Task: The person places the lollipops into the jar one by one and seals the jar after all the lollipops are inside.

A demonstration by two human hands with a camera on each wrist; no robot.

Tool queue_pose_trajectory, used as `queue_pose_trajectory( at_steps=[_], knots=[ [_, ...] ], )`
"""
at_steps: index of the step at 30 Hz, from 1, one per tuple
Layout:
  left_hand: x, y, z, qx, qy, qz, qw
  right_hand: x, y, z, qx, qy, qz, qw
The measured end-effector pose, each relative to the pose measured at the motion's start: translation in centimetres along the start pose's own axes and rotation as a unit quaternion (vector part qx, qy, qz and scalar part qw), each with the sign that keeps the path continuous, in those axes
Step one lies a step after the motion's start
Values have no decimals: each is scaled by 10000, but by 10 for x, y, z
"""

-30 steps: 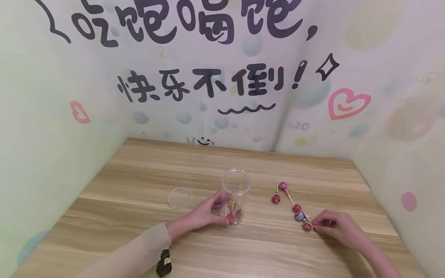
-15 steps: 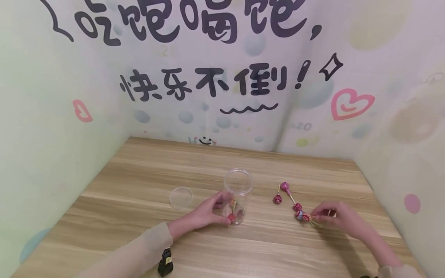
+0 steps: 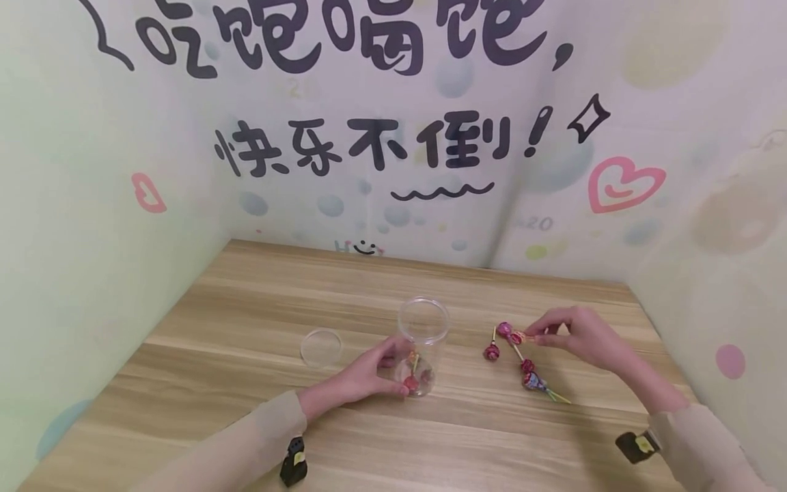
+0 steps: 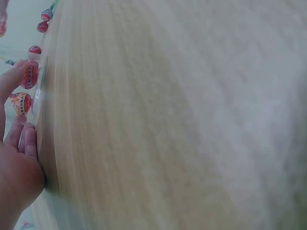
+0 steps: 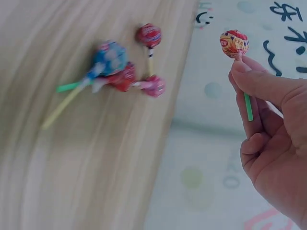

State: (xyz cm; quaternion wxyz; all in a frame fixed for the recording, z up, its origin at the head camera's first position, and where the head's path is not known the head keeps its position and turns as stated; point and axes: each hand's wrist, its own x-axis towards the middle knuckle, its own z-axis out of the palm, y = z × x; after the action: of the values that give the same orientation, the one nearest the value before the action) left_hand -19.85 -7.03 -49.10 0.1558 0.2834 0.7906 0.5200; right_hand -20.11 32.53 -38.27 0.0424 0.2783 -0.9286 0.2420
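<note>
Right hand [image 3: 578, 338]: thumb and fingers pinch one orange-and-red lollipop [image 5: 234, 44] just below its head, which points up past the fingertips, above the counter [image 3: 277, 294].
Left hand [image 3: 363, 377]: curled round the lower part of the clear jar [image 3: 424, 341], which stands upright with its mouth uncovered.
Inside the jar: a red-wrapped candy [image 4: 29, 74] and an orange-wrapped candy [image 4: 21, 102] by the left fingertips; full count unclear.
Loose lollipops: left of the right hand lie a pink lollipop [image 3: 505, 329], nearest its fingertips, and a dark red lollipop [image 3: 491, 352] just beyond; a red lollipop [image 3: 527, 366] and a blue lollipop [image 3: 531, 381] lie nearer the person.
Lid [image 3: 322, 348]: on the counter, left of the left hand.
Step in hand: probably loading the jar singly; this lollipop is picked up, not yet in.
Next move: would call for the right hand to go left, above the jar's rim, and release over the mouth, the left hand steadying.
Room: bare counter between the jar and the loose group, and more on the person's side of both hands.
Edges: the rim is the likeliest snag; the back wall [image 3: 295, 219] bounds the counter beyond both hands, the right wall [image 3: 695, 287] to the right hand's right.
</note>
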Motion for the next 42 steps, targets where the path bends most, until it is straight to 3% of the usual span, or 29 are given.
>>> queue_pose_trajectory(
  at_steps=[7,18,25,32,39,42],
  knots=[
    [-1,0,-1,-13,-10,-13,10000,35,-26,-13,184,-271,-35,9995],
    [-3,2,0,-61,16,-128,9999,81,-85,-36,134,-731,-370,9965],
    [-2,3,-2,-81,23,-164,9998,106,-127,-34,230,-1159,-709,9905],
    [0,2,-3,-13,40,-18,10000,118,-153,-20,458,-1214,-915,9873],
    [-1,1,-2,-66,24,-34,10000,119,-160,-11,499,-1438,-1076,9825],
    [-1,1,-2,-73,17,-6,10000,117,-162,-8,497,-1578,-972,9814]
  ],
)
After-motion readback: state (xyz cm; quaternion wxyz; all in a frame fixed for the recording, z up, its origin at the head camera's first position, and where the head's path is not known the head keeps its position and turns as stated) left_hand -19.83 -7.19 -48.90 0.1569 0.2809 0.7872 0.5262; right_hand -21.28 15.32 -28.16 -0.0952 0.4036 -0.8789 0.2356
